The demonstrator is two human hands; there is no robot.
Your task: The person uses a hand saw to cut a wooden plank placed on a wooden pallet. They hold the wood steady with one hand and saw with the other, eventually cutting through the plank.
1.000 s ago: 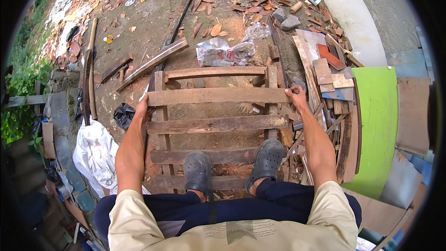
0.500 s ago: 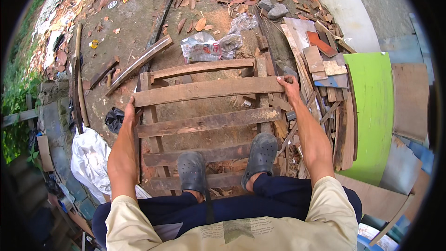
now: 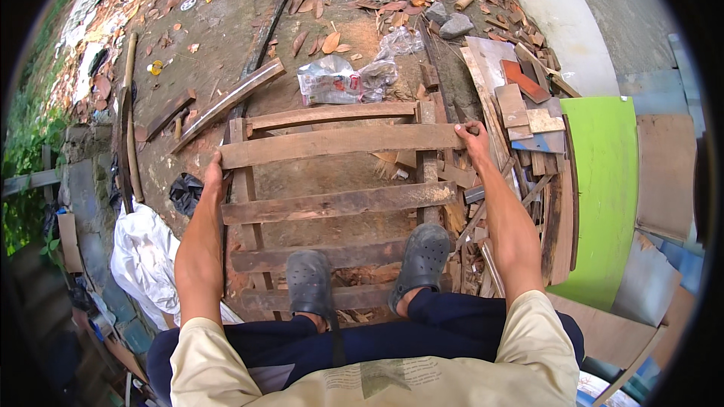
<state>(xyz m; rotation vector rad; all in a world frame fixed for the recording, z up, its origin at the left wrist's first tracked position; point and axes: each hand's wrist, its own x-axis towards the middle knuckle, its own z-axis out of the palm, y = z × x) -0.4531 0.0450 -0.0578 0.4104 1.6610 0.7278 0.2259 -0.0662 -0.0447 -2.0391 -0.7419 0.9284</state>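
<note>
A brown wooden plank [image 3: 343, 145] lies across a pallet-like frame of slats on the ground, just nearer than the far end slat [image 3: 332, 115]. My left hand [image 3: 214, 171] grips its left end, thumb along the edge. At its right end my right hand [image 3: 475, 141] is closed on the wood, fingers curled over the tip. Two uprights, a left one [image 3: 245, 181] and a right one [image 3: 427, 166], run under the slats. My dark clogs press on the nearer slats, with a darker slat [image 3: 339, 203] between them and the held plank.
Offcuts of wood [image 3: 520, 105] are piled at the right, beside a bright green panel [image 3: 603, 181]. A crumpled clear plastic package [image 3: 332, 79] sits beyond the frame. Loose timber [image 3: 230, 102] and a white sack [image 3: 143, 256] lie to the left. Dry leaves litter the far ground.
The plank has shifted slightly away from me, closer to the far slat, with both hands still on its ends. The view has tilted a little.
</note>
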